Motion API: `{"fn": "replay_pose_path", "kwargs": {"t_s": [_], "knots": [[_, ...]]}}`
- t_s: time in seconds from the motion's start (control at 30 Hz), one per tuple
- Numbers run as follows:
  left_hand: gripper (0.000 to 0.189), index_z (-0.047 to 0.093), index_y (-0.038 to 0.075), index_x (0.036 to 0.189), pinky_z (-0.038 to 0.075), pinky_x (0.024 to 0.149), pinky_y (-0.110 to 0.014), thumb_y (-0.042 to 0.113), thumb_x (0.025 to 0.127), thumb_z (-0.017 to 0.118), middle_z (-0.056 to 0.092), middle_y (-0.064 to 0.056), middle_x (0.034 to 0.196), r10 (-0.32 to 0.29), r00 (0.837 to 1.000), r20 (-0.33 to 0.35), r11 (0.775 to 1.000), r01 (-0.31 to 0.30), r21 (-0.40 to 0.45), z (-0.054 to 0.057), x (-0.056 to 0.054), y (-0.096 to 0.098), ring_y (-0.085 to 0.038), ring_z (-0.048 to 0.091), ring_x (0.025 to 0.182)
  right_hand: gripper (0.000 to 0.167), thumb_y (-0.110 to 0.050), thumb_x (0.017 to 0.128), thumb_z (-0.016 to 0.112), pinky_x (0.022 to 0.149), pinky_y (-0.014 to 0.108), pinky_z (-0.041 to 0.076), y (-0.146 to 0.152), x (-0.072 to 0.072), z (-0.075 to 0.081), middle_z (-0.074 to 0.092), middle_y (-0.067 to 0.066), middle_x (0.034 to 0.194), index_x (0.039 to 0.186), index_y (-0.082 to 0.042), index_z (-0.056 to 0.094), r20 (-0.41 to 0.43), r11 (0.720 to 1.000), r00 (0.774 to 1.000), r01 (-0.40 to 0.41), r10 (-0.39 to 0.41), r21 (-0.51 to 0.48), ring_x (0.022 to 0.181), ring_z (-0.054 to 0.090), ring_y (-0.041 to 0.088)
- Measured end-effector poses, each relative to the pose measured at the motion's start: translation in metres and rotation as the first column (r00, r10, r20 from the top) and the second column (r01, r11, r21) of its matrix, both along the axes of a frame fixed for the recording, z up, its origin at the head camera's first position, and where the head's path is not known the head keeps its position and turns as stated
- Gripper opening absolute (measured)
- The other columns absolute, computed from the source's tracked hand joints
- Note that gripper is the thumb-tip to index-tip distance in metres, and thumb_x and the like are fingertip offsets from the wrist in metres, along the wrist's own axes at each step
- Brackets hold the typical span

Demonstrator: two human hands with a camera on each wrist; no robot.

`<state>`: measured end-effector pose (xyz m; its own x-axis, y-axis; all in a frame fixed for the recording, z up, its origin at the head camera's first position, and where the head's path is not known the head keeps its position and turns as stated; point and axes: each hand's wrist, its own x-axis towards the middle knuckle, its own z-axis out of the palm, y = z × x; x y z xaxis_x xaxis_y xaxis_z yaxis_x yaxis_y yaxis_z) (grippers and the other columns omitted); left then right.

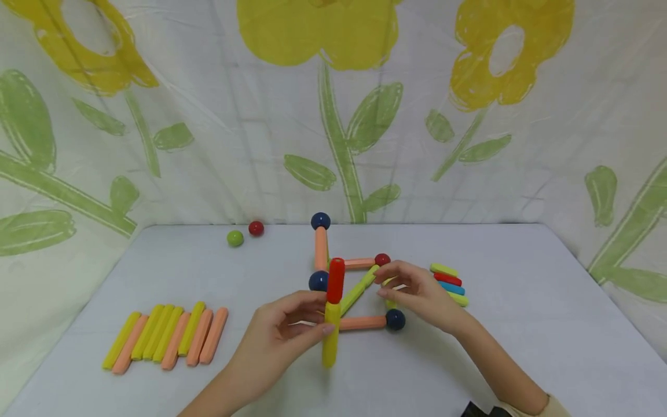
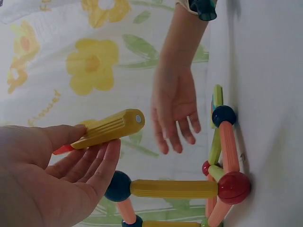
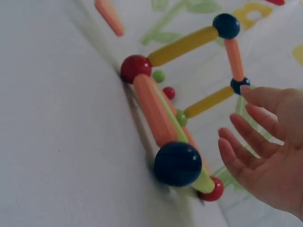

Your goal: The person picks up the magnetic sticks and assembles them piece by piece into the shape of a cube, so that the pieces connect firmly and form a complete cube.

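Observation:
My left hand (image 1: pixel 276 336) pinches a yellow magnetic rod (image 1: pixel 330 344) between thumb and fingers, held upright in the head view. A shorter red rod (image 1: pixel 336 281) sits end to end on top of it. Just behind stands a frame of rods and balls, with dark blue balls (image 1: pixel 395 319), a red ball (image 1: pixel 383 259) and peach rods (image 1: pixel 363 322). In the right wrist view, two yellow rods (image 3: pixel 184 46) rise from its base to blue balls joined by a peach rod (image 3: pixel 234 59). My right hand (image 1: pixel 419 295) hovers at the frame's right side, fingers loosely bent, holding nothing.
Yellow and peach rods (image 1: pixel 167 336) lie in a row at the left. Short green, red and blue rods (image 1: pixel 449 285) are stacked at the right. Loose green (image 1: pixel 235 238) and red balls (image 1: pixel 256 228) lie at the back left, before a flower-painted cloth (image 1: pixel 250 145).

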<state>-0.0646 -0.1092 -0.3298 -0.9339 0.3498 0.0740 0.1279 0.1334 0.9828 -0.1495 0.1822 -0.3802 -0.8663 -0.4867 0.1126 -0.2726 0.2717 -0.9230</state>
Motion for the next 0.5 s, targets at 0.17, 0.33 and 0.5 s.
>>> {"fn": "replay_pose_path", "kwargs": {"t_s": [0.17,0.33,0.5], "knots": [[0.038,0.069,0.005,0.133,0.062,0.091,-0.026,0.005,0.096,0.077,0.072,-0.012,0.126,0.122,0.991,-0.063,0.992,-0.121,0.020,0.010,-0.001,-0.008,-0.018,0.072,0.109,0.028,-0.007,0.101,0.070,0.091,0.020,0.057,0.003,-0.008,-0.019,0.067,0.023,0.125,0.126,0.004,0.064,-0.029,0.988,0.988,0.151,-0.150,0.029,0.109,0.068,0.028],[0.039,0.068,0.004,0.132,0.062,0.087,-0.025,-0.003,0.095,0.075,0.073,-0.012,0.123,0.259,0.954,-0.149,0.966,-0.257,0.034,0.016,-0.006,-0.019,-0.018,0.072,0.106,0.030,-0.007,0.101,0.071,0.094,0.027,0.059,0.001,-0.012,-0.032,0.066,0.021,0.127,0.128,0.003,0.065,-0.012,0.962,0.965,0.263,-0.263,0.073,0.108,0.067,0.028],[0.038,0.066,0.002,0.135,0.062,0.088,-0.024,-0.003,0.098,0.071,0.071,-0.016,0.122,0.356,0.914,-0.193,0.934,-0.355,0.042,0.016,-0.017,-0.029,-0.014,0.073,0.104,0.033,-0.011,0.101,0.072,0.090,0.024,0.059,0.002,-0.014,-0.041,0.064,0.019,0.127,0.131,0.000,0.064,0.039,0.950,0.955,0.289,-0.295,0.114,0.105,0.069,0.025]]}}
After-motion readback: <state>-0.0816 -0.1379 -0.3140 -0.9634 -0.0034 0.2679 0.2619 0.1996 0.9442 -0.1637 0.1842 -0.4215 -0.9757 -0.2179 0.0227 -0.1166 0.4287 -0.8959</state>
